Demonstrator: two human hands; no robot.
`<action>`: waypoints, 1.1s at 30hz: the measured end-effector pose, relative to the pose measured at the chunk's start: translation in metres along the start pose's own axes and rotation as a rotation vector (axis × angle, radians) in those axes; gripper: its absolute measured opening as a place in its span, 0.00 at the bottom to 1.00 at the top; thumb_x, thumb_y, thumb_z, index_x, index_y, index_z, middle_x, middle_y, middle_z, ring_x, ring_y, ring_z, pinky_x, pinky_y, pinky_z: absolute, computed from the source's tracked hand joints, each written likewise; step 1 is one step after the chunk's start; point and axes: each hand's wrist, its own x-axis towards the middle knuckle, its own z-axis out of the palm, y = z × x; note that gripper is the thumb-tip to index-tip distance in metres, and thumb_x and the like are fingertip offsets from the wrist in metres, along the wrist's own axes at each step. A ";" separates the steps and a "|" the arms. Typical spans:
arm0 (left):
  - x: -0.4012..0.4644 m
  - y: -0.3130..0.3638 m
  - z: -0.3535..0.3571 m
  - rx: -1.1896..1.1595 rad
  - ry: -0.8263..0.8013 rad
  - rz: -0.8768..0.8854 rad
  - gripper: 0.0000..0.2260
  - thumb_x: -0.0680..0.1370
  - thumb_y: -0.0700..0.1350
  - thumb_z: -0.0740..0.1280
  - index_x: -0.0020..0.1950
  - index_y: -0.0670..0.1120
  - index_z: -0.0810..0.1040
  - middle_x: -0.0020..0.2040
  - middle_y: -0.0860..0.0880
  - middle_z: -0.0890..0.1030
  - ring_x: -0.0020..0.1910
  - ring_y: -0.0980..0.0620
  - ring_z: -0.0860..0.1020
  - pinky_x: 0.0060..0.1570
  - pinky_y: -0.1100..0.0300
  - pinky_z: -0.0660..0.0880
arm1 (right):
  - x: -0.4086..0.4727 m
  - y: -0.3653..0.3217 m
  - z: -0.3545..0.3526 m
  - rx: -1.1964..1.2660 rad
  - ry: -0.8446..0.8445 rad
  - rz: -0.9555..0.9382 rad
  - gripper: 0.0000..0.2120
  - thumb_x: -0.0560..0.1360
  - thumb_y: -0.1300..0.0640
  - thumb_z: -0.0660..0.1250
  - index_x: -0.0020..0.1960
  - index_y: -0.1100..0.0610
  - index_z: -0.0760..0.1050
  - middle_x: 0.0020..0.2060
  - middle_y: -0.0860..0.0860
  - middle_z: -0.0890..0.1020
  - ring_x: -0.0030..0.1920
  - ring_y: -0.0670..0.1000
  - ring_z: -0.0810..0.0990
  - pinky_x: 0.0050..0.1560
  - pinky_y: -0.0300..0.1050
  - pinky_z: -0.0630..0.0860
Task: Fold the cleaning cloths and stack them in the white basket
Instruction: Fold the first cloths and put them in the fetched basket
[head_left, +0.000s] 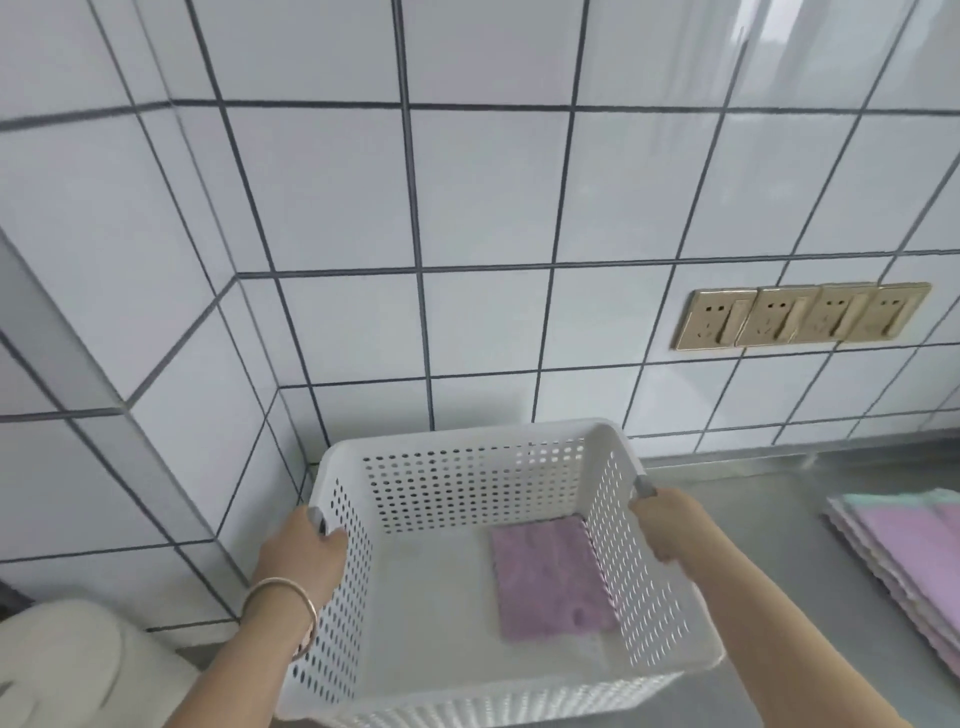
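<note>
1. Gripping the white basket (470, 488) by its grey side handles, the left hand (304, 553) and the right hand (667, 527) are each curling around one.
2. A folded purple cloth (550, 582) is lying flat inside, at the right.
3. A stack of cloths (906, 558) is resting on the steel counter (769, 499), far right.

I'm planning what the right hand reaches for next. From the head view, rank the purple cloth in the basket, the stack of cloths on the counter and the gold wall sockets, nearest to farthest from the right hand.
1. Purple cloth: in the white basket, just left of the right hand.
2. Stack of cloths: on the counter, to its right.
3. Gold wall sockets: on the tiled wall, above and behind.
</note>
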 end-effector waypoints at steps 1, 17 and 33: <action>0.003 -0.003 0.001 0.004 -0.002 -0.027 0.07 0.77 0.45 0.60 0.43 0.44 0.66 0.34 0.47 0.71 0.31 0.49 0.71 0.30 0.59 0.63 | 0.006 -0.002 0.006 0.022 -0.016 0.001 0.10 0.78 0.60 0.57 0.38 0.57 0.68 0.29 0.51 0.69 0.28 0.49 0.67 0.40 0.42 0.69; 0.049 0.003 0.010 0.072 0.026 -0.076 0.07 0.76 0.44 0.61 0.49 0.41 0.69 0.38 0.44 0.74 0.35 0.47 0.73 0.31 0.59 0.65 | 0.053 -0.025 0.032 -0.010 -0.066 -0.015 0.21 0.77 0.62 0.52 0.68 0.54 0.67 0.33 0.54 0.71 0.26 0.52 0.70 0.21 0.34 0.65; -0.051 0.079 0.030 0.317 0.085 0.652 0.18 0.72 0.54 0.66 0.60 0.51 0.78 0.60 0.46 0.77 0.60 0.41 0.72 0.59 0.41 0.71 | -0.050 0.082 -0.003 -0.100 0.531 -0.614 0.09 0.69 0.56 0.61 0.47 0.55 0.75 0.43 0.49 0.75 0.46 0.49 0.70 0.45 0.34 0.64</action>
